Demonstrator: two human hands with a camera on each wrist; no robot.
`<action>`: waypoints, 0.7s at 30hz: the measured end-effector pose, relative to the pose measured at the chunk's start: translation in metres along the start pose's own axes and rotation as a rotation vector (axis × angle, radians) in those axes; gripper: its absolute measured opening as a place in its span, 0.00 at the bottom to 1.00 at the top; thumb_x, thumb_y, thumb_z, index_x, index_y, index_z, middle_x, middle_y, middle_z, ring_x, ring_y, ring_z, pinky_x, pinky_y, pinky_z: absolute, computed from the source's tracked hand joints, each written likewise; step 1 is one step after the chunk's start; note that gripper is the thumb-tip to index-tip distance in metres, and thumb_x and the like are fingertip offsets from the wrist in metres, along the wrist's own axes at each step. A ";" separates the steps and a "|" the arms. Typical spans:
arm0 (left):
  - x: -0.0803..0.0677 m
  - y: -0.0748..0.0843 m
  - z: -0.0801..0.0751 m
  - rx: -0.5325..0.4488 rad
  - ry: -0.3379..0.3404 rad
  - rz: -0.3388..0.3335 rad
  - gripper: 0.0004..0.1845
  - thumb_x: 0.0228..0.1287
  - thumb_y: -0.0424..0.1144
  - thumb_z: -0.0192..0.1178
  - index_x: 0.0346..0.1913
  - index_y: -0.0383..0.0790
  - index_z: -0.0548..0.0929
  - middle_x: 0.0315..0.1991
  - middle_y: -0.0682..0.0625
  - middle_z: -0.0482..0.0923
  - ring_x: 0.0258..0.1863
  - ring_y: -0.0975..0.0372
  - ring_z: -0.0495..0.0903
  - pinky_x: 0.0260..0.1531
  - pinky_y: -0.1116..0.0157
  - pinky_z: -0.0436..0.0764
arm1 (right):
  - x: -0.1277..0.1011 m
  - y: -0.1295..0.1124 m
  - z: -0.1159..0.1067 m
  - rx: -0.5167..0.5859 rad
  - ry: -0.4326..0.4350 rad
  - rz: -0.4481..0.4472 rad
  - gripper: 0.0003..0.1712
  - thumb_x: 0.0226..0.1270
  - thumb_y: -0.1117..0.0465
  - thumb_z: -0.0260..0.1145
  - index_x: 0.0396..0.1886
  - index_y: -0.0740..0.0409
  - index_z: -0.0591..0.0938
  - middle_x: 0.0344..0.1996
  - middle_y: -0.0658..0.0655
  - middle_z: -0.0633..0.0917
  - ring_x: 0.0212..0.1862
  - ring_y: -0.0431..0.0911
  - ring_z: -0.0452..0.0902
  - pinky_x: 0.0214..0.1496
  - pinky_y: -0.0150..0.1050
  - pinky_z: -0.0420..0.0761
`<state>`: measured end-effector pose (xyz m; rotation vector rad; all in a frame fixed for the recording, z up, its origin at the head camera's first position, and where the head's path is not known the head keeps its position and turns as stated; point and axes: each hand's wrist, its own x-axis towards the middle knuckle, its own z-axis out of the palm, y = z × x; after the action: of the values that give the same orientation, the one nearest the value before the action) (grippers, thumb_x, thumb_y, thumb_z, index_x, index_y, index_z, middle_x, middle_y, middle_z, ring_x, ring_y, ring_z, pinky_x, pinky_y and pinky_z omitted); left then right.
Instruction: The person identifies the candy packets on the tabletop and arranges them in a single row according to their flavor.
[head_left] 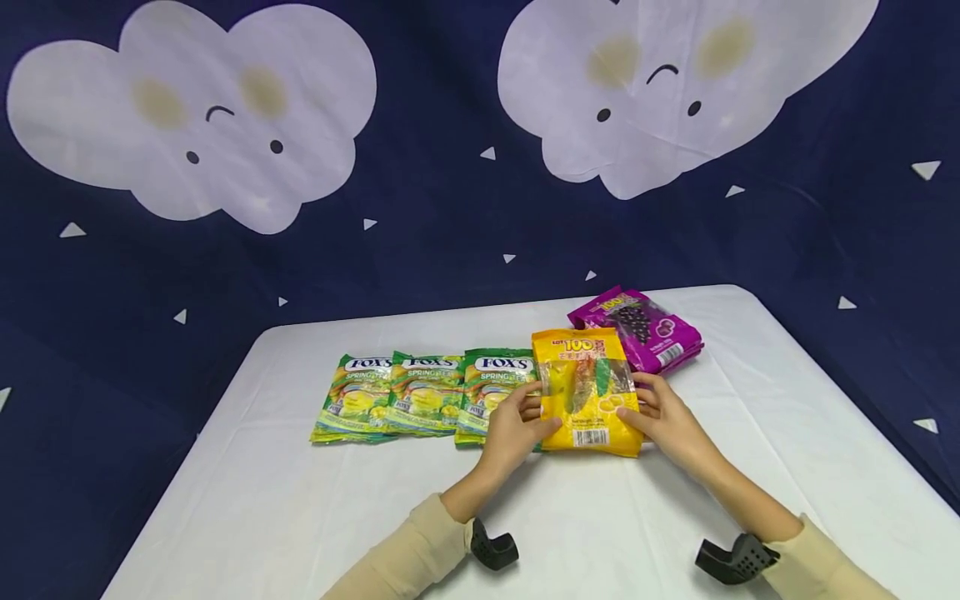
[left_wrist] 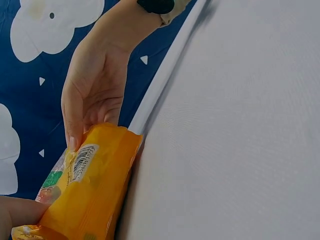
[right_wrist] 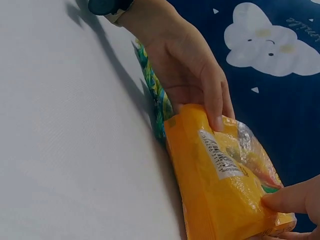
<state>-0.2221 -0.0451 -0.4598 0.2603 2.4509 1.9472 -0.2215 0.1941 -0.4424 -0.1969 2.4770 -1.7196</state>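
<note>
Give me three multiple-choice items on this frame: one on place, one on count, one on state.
1. Where does the purple bag lie?
A. behind the yellow bag, to the right
B. left of the green bags
C. at the table's near edge

2. How many green bags lie in the row?
A. two
B. three
C. five

3. How is the yellow bag held?
A. by the left hand alone
B. by neither hand
C. by both hands, one at each side

Key: 1 A, the purple bag sits beyond the yellow bag. 2 B, three green bags show side by side. 3 C, left hand and right hand grip its sides.
</note>
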 end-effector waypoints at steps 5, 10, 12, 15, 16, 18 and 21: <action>0.000 -0.002 0.000 0.060 -0.016 0.043 0.32 0.56 0.34 0.71 0.64 0.35 0.72 0.47 0.45 0.79 0.45 0.56 0.81 0.43 0.65 0.82 | -0.001 0.004 0.000 -0.042 0.016 -0.024 0.38 0.71 0.57 0.62 0.70 0.68 0.56 0.62 0.75 0.69 0.63 0.65 0.68 0.58 0.45 0.75; 0.002 0.000 -0.002 0.099 -0.050 0.080 0.33 0.55 0.34 0.71 0.62 0.33 0.70 0.46 0.44 0.76 0.43 0.58 0.82 0.40 0.67 0.82 | -0.002 0.004 -0.001 -0.089 0.025 -0.037 0.38 0.71 0.55 0.62 0.70 0.68 0.57 0.62 0.75 0.69 0.63 0.66 0.67 0.64 0.53 0.67; 0.003 0.001 -0.003 0.115 -0.051 0.081 0.33 0.54 0.34 0.72 0.61 0.34 0.70 0.46 0.45 0.76 0.41 0.59 0.81 0.39 0.67 0.82 | -0.003 0.004 -0.001 -0.096 0.024 -0.038 0.38 0.71 0.55 0.62 0.70 0.68 0.57 0.61 0.75 0.70 0.62 0.66 0.68 0.63 0.54 0.68; 0.004 0.002 -0.005 0.132 -0.042 0.084 0.33 0.52 0.34 0.73 0.59 0.35 0.70 0.46 0.46 0.74 0.38 0.61 0.80 0.37 0.67 0.81 | -0.003 0.002 -0.002 -0.097 0.022 -0.034 0.37 0.70 0.55 0.63 0.70 0.67 0.58 0.59 0.74 0.72 0.59 0.64 0.71 0.59 0.52 0.74; 0.005 0.002 -0.005 0.130 -0.040 0.084 0.32 0.51 0.35 0.74 0.58 0.35 0.70 0.45 0.47 0.74 0.38 0.61 0.79 0.37 0.68 0.81 | -0.003 0.002 -0.003 -0.094 0.022 -0.034 0.37 0.70 0.55 0.63 0.69 0.66 0.58 0.59 0.74 0.73 0.58 0.64 0.72 0.57 0.49 0.76; 0.006 0.002 -0.005 0.146 -0.028 0.090 0.31 0.51 0.35 0.74 0.57 0.36 0.70 0.45 0.47 0.73 0.38 0.61 0.79 0.36 0.69 0.81 | -0.004 0.002 -0.005 -0.074 0.021 -0.033 0.36 0.70 0.57 0.63 0.69 0.66 0.59 0.58 0.74 0.73 0.57 0.63 0.73 0.51 0.45 0.80; 0.008 0.004 -0.005 0.210 -0.006 0.116 0.31 0.51 0.36 0.74 0.55 0.36 0.70 0.45 0.46 0.71 0.40 0.60 0.77 0.38 0.70 0.80 | -0.003 0.001 -0.009 -0.025 0.011 -0.044 0.36 0.69 0.61 0.63 0.69 0.68 0.57 0.57 0.76 0.72 0.55 0.63 0.73 0.42 0.41 0.83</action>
<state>-0.2301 -0.0485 -0.4541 0.4178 2.6953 1.7216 -0.2197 0.2031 -0.4401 -0.2469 2.5213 -1.7119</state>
